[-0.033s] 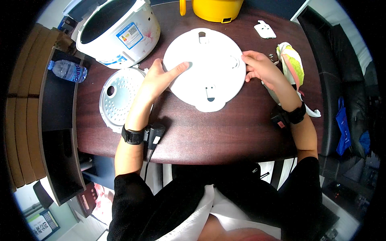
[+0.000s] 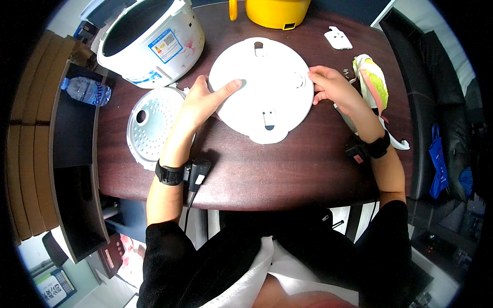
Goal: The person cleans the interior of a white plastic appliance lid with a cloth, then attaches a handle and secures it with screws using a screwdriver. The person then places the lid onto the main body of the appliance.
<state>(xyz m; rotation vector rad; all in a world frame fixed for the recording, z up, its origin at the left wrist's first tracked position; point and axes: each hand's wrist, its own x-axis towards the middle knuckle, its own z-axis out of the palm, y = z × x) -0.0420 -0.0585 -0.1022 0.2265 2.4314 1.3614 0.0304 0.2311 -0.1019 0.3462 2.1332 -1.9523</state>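
Observation:
Between my hands is a round white plastic cover (image 2: 257, 87), with slotted openings at its far and near sides, a ring-shaped mark on the right and a rounded tab at the near edge. My left hand (image 2: 210, 100) grips its left edge, thumb on top and fingers hidden beneath. At the right edge, my right hand (image 2: 334, 87) pinches the rim between thumb and fingers. A perforated round inner lid (image 2: 154, 123) with one larger hole lies partly behind my left forearm. Beyond it stands the white rice cooker body (image 2: 159, 49), open at the top, with a floral print and a label.
A yellow pot (image 2: 277, 13) stands at the far edge of the brown table (image 2: 287, 179). Far right lie a small white plastic part (image 2: 338, 38), tiny metal pieces (image 2: 346, 73) and a yellow-green and white cloth item (image 2: 374, 82). A water bottle (image 2: 87, 91) lies on the left shelf.
The round white cover has shifted very slightly toward me. Both hands keep their hold on its edges, almost unmoved.

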